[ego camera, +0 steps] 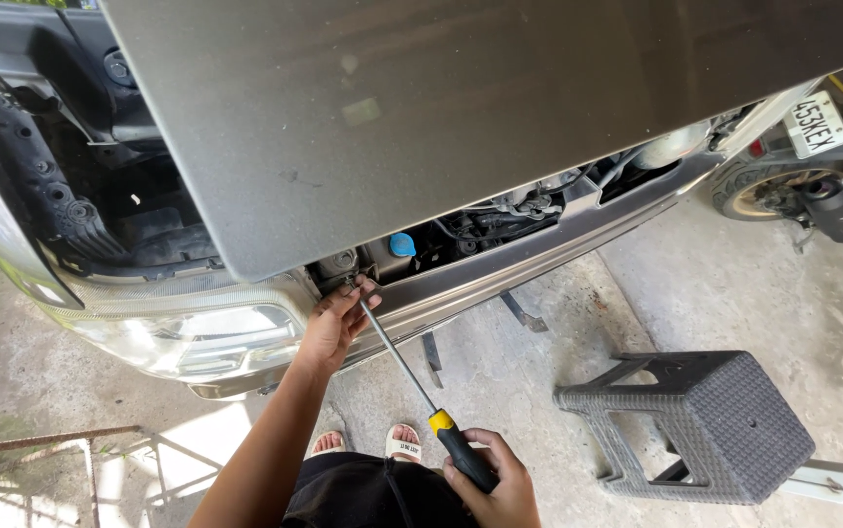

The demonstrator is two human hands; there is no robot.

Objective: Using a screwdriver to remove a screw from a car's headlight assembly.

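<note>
Hidden: the screwdriver (412,376) tip sits behind the left hand (335,321), so what it meets cannot be seen; the raised hood (461,117) covers most of the engine bay, leaving a dark slot with a blue cap (402,244).
Cut off: the motorcycle (813,166) at the upper right edge and the person's body at the bottom edge.
Left hand: fingers curled loosely around the shaft's far end, pressed to the car's front edge beside the headlight (197,337).
Right hand (495,479): closed around the black and yellow handle, low near the waist.
Axis: the long shaft runs diagonally, handle lower right, tip upper left toward the car.
Open room: bare concrete floor (529,381) between bumper (539,254) and grey plastic stool (705,420), which lies tipped over, right of the handle and well apart.
</note>
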